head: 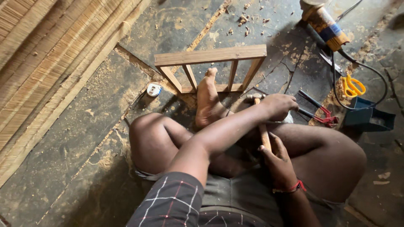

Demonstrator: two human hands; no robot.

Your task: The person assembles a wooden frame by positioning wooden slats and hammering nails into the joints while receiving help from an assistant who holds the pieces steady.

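1. Head view puts the hammer (261,126) at the centre: your right hand (278,162) is wrapped round the lower part of its wooden handle, and the metal head rests low on the floor just in front of your knee.
2. Your left hand (278,106) crosses over the right arm and closes on something beside the hammer head; what it holds is hidden under the fingers.
3. Judging from this, you are between strokes, setting up rather than swinging. The next move calls for a clear line from hammer to whatever the left hand steadies.
4. Just beyond stands the small wooden frame (210,56), tilted, with slats between two rails; your bare foot (207,98) rests against its lower rail.
5. Near the frame's left corner lies a tape measure (154,89). To your right lie red-handled pliers (323,114), yellow scissors (352,87) and a black cable (370,67) running to a power tool (324,21).
6. You sit on a dark floor (84,138) strewn with sawdust and chips; woven mats (42,54) lie along the left.
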